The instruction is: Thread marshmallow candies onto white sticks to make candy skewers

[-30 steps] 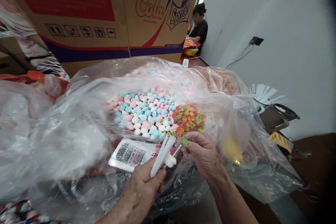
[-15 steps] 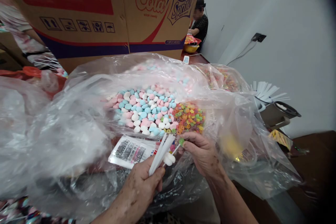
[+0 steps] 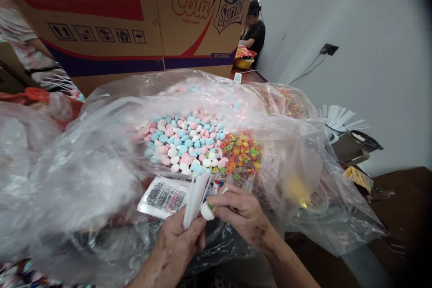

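Since the earlier frame, the right hand (image 3: 241, 213) has come left and down, bringing the green gummy ring (image 3: 211, 206) against a white marshmallow (image 3: 206, 211) beside the left hand (image 3: 178, 236). Right thumb and fingers pinch that one ring, nearly together; left fingers close round white sticks (image 3: 194, 200), too bunched to count. All sit over the clear plastic bag's (image 3: 91, 175) near edge, below two heaps: marshmallows (image 3: 189, 141) and gummy rings (image 3: 243, 150)
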The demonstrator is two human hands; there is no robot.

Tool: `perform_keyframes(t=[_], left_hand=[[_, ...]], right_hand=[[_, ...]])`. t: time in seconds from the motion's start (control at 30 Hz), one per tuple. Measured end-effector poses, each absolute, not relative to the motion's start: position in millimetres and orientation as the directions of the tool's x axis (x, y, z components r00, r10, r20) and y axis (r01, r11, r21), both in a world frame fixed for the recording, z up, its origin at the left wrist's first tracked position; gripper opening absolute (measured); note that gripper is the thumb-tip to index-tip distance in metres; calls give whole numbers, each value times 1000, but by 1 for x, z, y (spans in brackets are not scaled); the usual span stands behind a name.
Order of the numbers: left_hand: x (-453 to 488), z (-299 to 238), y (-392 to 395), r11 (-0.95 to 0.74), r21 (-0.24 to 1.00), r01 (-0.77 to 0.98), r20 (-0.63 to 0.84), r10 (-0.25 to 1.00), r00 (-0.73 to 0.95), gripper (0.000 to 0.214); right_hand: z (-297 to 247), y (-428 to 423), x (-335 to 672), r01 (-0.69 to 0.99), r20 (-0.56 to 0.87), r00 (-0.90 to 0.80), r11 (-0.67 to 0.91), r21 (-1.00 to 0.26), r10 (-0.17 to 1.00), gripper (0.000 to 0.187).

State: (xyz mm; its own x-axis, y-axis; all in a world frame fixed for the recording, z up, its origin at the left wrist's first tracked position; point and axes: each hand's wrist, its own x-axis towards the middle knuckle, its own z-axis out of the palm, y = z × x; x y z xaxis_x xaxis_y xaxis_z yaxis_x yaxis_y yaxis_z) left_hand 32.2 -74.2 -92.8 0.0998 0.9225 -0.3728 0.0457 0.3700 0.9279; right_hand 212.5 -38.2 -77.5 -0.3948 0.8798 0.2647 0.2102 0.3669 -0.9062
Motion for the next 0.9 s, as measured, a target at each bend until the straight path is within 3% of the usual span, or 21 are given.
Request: perform_keyframes(t=[0.1,0.2,0.3,0.4,0.5,0.6,0.73,0.8,0.9], left_hand=[[29,-89,-74,399,917,-20,-397,915,68,46],[22,-82,-75,425,903,-54,-424,905,35,50],[18,-73,-76,471,872,-136,-475,880,-2,48],[16,-67,-79,491,842,-224,-511,859,-38,47],[12,-68,-81,465,862,-199,-484,874,-54,51],[7,-74,-80,435,887,-156,-448,892,-64,55],[3,-79,-79,430,884,-180,-445,894,-50,52],[3,-80,-78,431,883,-185,-445,895,-40,53],[4,-79,-78,435,882,-181,-447,894,-31,52]], right_hand=[[-71,-24,218,236,140,-383,243,-941,913,28],[-66,4,224,444,135,-158,193,-875,978,29],[-67,31,221,765,199,-166,253,-593,966,19],[-72,43,215,897,124,-264,291,-332,957,17],[-77,41,214,899,122,-356,375,-226,927,15],[-78,37,219,865,142,-412,436,-249,900,13],[-75,41,219,893,255,-286,353,-277,924,13],[-73,45,212,903,357,-285,374,-211,890,13],[-77,49,200,882,402,-429,471,-8,809,17]])
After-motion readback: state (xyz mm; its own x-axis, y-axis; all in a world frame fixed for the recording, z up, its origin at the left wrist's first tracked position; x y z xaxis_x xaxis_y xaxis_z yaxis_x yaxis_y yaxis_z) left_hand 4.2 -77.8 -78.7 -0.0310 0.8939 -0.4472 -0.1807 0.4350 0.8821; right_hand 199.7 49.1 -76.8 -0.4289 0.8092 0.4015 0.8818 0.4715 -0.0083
